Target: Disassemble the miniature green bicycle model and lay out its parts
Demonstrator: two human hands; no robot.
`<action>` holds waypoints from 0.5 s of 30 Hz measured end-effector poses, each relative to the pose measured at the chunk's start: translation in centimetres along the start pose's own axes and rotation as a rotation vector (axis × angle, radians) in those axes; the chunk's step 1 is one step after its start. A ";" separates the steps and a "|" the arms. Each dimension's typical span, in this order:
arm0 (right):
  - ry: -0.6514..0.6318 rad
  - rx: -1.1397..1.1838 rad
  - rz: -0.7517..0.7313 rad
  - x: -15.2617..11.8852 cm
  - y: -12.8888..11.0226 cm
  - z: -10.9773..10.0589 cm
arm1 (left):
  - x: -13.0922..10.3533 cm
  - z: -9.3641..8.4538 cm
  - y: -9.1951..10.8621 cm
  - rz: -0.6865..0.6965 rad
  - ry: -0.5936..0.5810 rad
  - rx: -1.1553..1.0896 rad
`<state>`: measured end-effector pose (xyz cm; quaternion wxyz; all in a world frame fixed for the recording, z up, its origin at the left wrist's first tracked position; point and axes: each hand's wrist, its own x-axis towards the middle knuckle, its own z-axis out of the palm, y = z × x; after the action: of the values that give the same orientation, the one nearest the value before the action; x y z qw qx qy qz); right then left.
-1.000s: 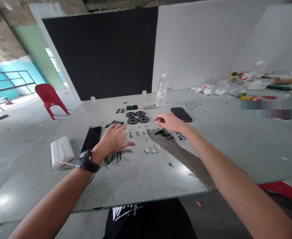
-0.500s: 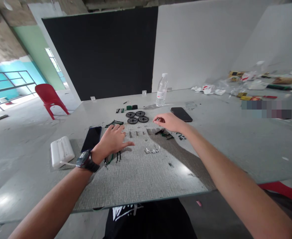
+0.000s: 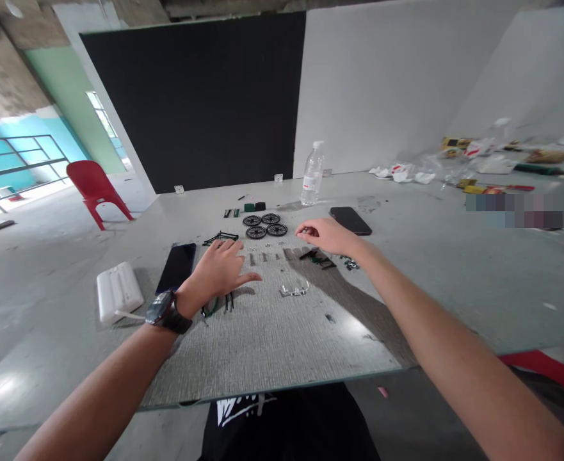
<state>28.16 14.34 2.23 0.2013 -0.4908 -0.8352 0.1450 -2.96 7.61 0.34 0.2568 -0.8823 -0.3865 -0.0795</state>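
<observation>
My left hand point(image 3: 221, 266), a watch on its wrist, is spread open with nothing in it, above thin black and green parts point(image 3: 228, 301) and beside a black frame piece point(image 3: 217, 238). My right hand point(image 3: 322, 234) is closed in a pinch; a tiny thing seems to be between the fingertips, too small to name. Several black spoked wheels point(image 3: 265, 226) lie left of it. Rows of small screws point(image 3: 264, 257) lie between the hands, with a clear plastic piece point(image 3: 295, 290) nearer me. Below the right hand are dark green and black parts point(image 3: 317, 258).
A phone point(image 3: 178, 266) and a white power bank point(image 3: 118, 291) lie at left, another phone point(image 3: 351, 221) at right. A water bottle point(image 3: 313, 174) stands behind the parts. Green and black blocks point(image 3: 255, 207) sit farther back. Plastic bags and tools point(image 3: 483, 168) clutter the far right.
Hardly anything differs. My left hand has shifted very slightly, and my right hand keeps its place and pinch.
</observation>
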 end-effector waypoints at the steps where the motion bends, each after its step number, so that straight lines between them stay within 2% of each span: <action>1: -0.001 -0.001 0.000 0.0 0.0 0.0 | 0.0 0.0 0.0 0.002 -0.001 0.001; 7: 0.011 -0.023 -0.005 -0.1 -0.6 -0.1 | 0.0 0.3 0.1 0.014 0.047 0.000; 11: 0.015 -0.047 0.008 -0.2 -0.8 -0.5 | -0.1 0.3 0.0 0.011 0.030 0.013; 15: 0.111 -0.177 0.090 -0.6 0.2 -1.8 | 0.1 -0.2 0.2 0.017 0.017 -0.001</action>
<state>29.44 13.99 3.57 0.1964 -0.5509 -0.8095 0.0522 -2.78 7.44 0.45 0.2604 -0.8848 -0.3769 -0.0852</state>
